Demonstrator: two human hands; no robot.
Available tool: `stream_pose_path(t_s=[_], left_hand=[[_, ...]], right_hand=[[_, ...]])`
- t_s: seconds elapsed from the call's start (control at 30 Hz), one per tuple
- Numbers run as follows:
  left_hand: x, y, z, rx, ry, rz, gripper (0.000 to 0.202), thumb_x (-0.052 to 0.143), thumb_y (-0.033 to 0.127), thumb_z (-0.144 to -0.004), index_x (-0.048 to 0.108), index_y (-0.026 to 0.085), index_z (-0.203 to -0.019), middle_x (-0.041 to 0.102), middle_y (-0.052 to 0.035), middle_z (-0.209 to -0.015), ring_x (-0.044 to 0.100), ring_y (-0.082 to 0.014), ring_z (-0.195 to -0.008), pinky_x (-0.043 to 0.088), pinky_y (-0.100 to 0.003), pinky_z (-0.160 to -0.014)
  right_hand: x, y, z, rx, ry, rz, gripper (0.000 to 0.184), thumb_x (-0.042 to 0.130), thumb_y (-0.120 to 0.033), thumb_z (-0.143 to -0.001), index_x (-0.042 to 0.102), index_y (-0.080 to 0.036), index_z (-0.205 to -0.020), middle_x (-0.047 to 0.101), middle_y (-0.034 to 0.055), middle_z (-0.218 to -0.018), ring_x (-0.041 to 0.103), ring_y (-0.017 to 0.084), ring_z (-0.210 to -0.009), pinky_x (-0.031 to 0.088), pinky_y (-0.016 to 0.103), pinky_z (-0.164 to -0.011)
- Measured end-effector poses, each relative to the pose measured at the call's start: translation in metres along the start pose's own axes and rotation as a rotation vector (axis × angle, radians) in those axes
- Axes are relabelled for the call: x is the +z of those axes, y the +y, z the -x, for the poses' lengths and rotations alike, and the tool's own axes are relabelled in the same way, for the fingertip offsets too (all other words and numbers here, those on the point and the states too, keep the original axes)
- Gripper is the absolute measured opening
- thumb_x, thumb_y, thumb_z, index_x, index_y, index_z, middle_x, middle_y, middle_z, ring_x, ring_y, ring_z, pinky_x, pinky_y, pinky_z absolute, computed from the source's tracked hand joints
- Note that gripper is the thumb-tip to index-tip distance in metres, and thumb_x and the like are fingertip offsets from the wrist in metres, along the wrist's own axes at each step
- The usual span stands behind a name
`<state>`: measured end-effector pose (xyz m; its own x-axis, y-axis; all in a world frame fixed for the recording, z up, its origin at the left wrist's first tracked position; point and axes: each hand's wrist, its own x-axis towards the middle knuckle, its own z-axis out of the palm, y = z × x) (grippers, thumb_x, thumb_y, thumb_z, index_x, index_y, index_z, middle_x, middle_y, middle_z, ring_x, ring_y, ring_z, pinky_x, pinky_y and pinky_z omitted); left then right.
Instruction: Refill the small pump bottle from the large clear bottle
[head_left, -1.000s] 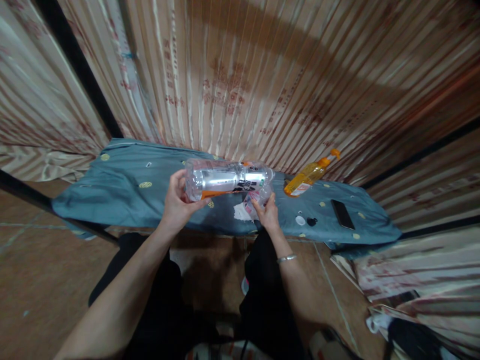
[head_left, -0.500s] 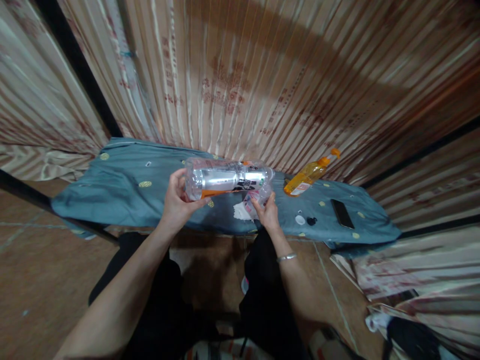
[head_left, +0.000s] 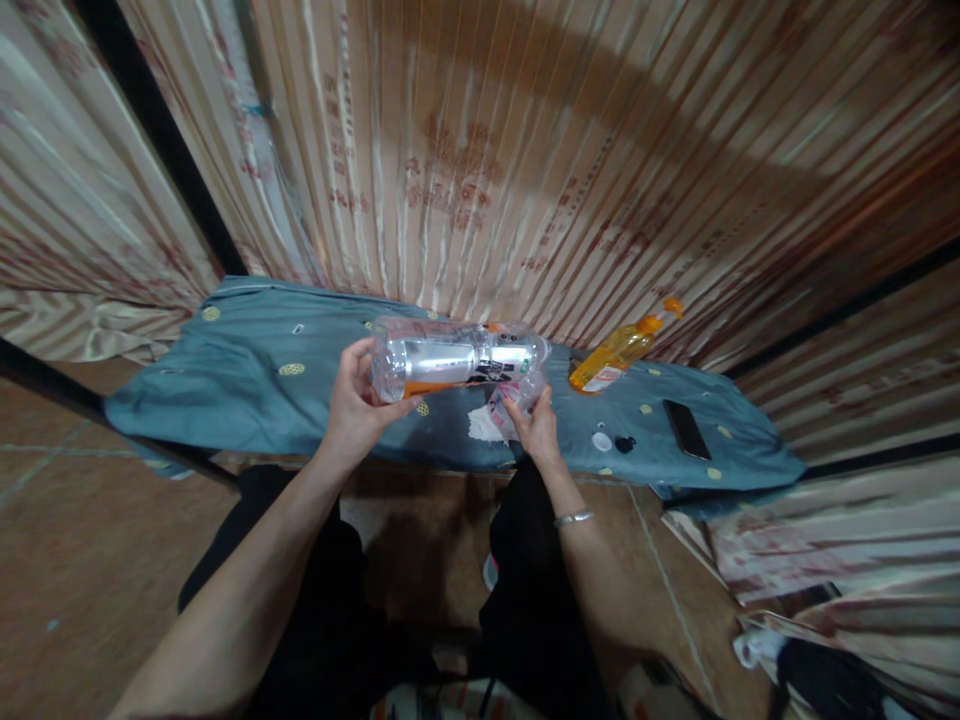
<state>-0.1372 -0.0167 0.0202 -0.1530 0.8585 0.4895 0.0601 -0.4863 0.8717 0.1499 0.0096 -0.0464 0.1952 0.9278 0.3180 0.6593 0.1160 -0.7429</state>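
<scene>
My left hand [head_left: 361,400] is wrapped round the base end of a large clear plastic bottle [head_left: 442,358] with a silver and orange label. The bottle lies level in the air, its neck toward the right. In my right hand [head_left: 535,418] is a smaller clear plastic container [head_left: 525,388] with pinkish marks, perhaps a small bottle. It is held just below the large bottle's neck end; whether the two touch I cannot tell. Under it, a crumpled white tissue [head_left: 486,424] shows on the teal cloth [head_left: 247,390].
Right of my hands, an orange pump bottle [head_left: 613,358] leans or lies on the cloth. Nearer me are a white disc [head_left: 601,441] and a small black item [head_left: 625,444]. A dark phone [head_left: 686,429] lies farther right. Patterned curtains [head_left: 465,170] hang behind.
Both hands and the two clear containers keep almost the same place. Only a very slight shift of the whole view shows.
</scene>
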Motion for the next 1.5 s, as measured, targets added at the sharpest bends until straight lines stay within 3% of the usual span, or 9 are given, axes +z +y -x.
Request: stream_pose_path(t_s=[0.43, 0.73, 1.5], left_hand=[[0.002, 0.004, -0.001, -0.023, 0.029, 0.020, 0.083, 0.094, 0.034, -0.051, 0.046, 0.024, -0.118, 0.067, -0.0049, -0.108, 0.071, -0.0224, -0.094, 0.062, -0.030, -0.070], [0.002, 0.000, -0.001, 0.010, 0.027, 0.037, 0.082, 0.094, 0.032, -0.053, 0.047, 0.024, -0.119, 0.066, -0.0040, -0.108, 0.070, -0.0200, -0.092, 0.062, -0.030, -0.071], [-0.001, -0.006, -0.001, 0.027, 0.004, 0.004, 0.084, 0.094, 0.038, -0.056, 0.046, 0.024, -0.123, 0.068, -0.0050, -0.114, 0.072, -0.0229, -0.094, 0.063, -0.034, -0.076]], right_hand=[[0.000, -0.002, 0.001, 0.024, 0.002, 0.023, 0.058, 0.064, -0.055, -0.082, 0.047, -0.017, -0.122, 0.070, 0.0094, -0.096, 0.066, 0.026, -0.078, 0.054, 0.039, -0.073], [0.001, -0.002, 0.001, 0.022, 0.007, 0.011, 0.058, 0.062, -0.058, -0.082, 0.045, -0.020, -0.122, 0.070, 0.0100, -0.100, 0.068, 0.027, -0.084, 0.054, 0.041, -0.078], [0.001, -0.002, -0.001, 0.003, 0.026, -0.003, 0.056, 0.064, -0.056, -0.081, 0.048, -0.020, -0.120, 0.070, 0.0078, -0.094, 0.066, 0.026, -0.081, 0.053, 0.037, -0.073]])
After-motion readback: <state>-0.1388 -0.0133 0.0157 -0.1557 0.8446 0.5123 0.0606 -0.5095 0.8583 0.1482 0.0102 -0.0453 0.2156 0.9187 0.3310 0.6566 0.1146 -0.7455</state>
